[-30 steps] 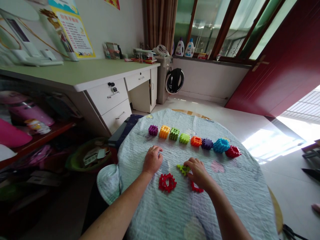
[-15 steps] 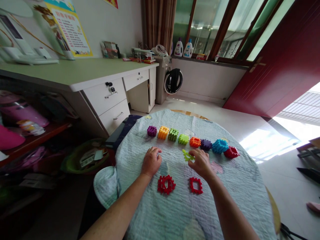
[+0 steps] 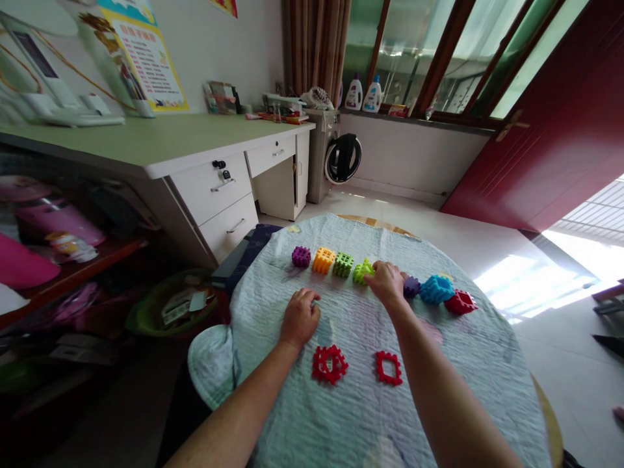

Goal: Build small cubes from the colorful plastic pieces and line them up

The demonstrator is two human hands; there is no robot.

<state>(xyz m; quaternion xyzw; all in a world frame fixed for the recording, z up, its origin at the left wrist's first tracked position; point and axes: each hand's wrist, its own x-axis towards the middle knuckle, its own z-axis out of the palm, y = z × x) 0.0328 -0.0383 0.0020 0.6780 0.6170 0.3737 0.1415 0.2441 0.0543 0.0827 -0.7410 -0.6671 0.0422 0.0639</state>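
Note:
My right hand point(image 3: 387, 283) reaches the row of toothed plastic building pieces. Its fingers pinch a yellow-green piece point(image 3: 363, 270) at the yellow-green stack; where the held piece ends and the stack begins is hard to make out. Beneath that hand the orange stack is hidden. My left hand point(image 3: 301, 317) rests on the cloth, fingers loosely bent and holding nothing that I can see. Nearer to me lie a red toothed piece point(image 3: 318, 365), apparently overlapping with another, and a single red square frame point(image 3: 389, 368).
Left in the row are purple point(image 3: 301, 257), yellow-orange point(image 3: 324, 260) and green point(image 3: 343, 264) stacks. Dark purple point(image 3: 412, 286), blue point(image 3: 437, 289) and red point(image 3: 461, 301) ones stand at right. A pale cloth point(image 3: 351, 416) covers the round table. A desk point(image 3: 195, 143) stands behind at left.
My right hand has moved away from me, carrying the yellow-green piece from the cloth up to the yellow-green stack. My left hand stays in place. The view has shifted slightly.

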